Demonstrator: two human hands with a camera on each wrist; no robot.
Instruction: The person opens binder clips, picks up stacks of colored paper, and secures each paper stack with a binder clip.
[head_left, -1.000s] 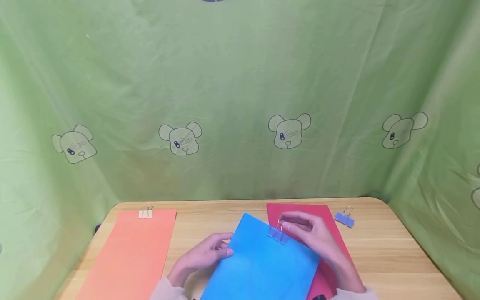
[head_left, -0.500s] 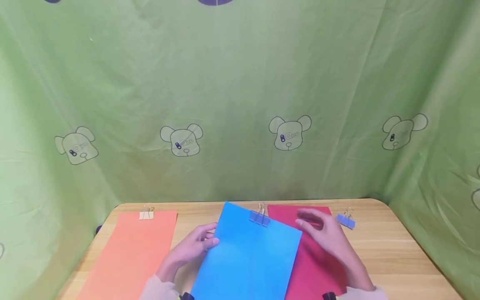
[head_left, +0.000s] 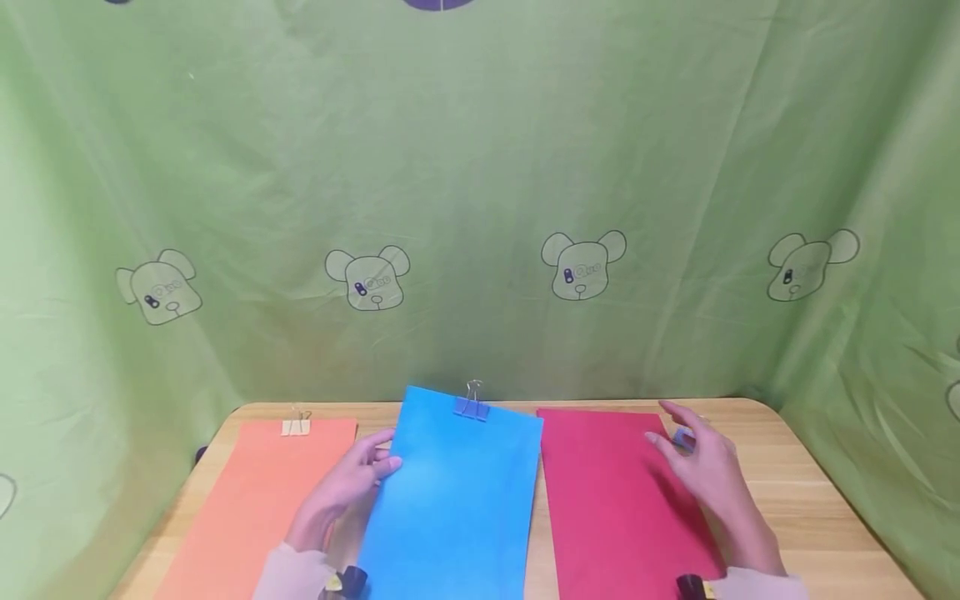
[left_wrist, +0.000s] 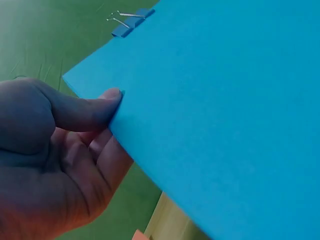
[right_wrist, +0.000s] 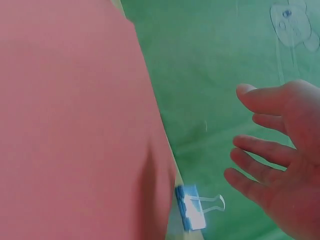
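Observation:
My left hand [head_left: 352, 483] pinches the left edge of the blue paper [head_left: 457, 500], thumb on top and fingers beneath, as the left wrist view also shows. A blue binder clip [head_left: 471, 407] grips the paper's top edge, its wire handles standing up. Above the right edge of the red paper [head_left: 622, 500] my right hand [head_left: 708, 467] hovers, fingers spread and holding nothing. Partly hidden behind that hand lies a second blue binder clip [head_left: 683, 438]; the right wrist view shows this loose clip [right_wrist: 192, 207] just beside the red paper's edge.
On the left of the wooden table [head_left: 810, 500] lies orange paper [head_left: 255, 508] with a pale binder clip [head_left: 296, 427] on its top edge. A green curtain [head_left: 480, 167] with bear-head drawings hangs behind the table.
The right hand has let go of the clip on the blue paper and moved right towards the loose clip. My left hand has carried the blue paper leftward and straightened it.

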